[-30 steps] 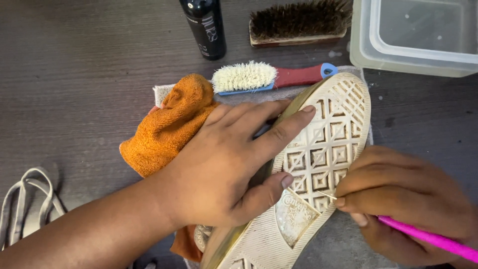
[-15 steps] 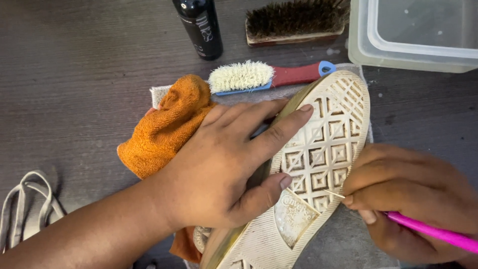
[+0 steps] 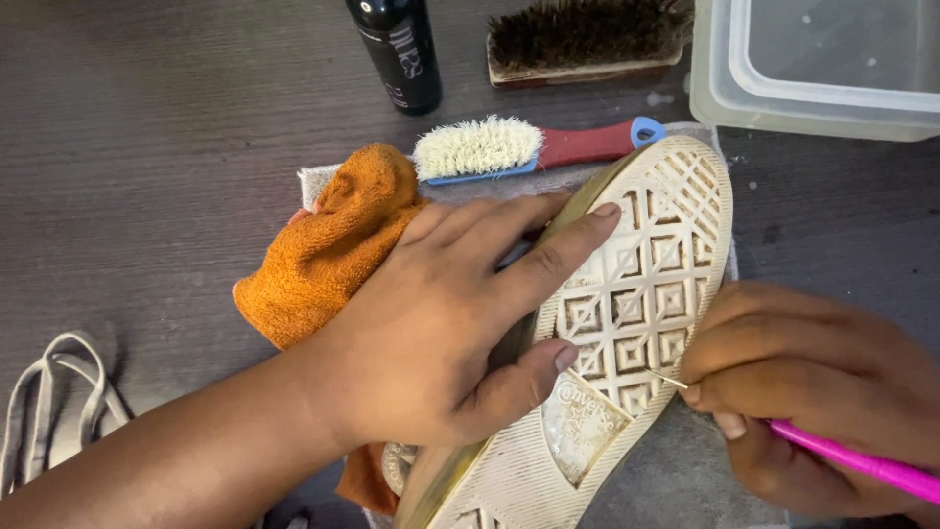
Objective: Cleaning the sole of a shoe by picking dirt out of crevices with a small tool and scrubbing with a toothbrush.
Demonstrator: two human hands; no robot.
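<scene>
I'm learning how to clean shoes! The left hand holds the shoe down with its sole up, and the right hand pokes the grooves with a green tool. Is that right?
Almost. The tool is pink, not green, with a thin metal tip; the head view shows it. The rest holds: the left hand holds the shoe down sole up, and the right hand pokes the grooves.

A black cylindrical bottle stands at the far edge of the bench, left of a dark-bristled brush; pale lettering runs down its side. At the far right sits a translucent, rectangular plastic container, with no label showing.
</scene>
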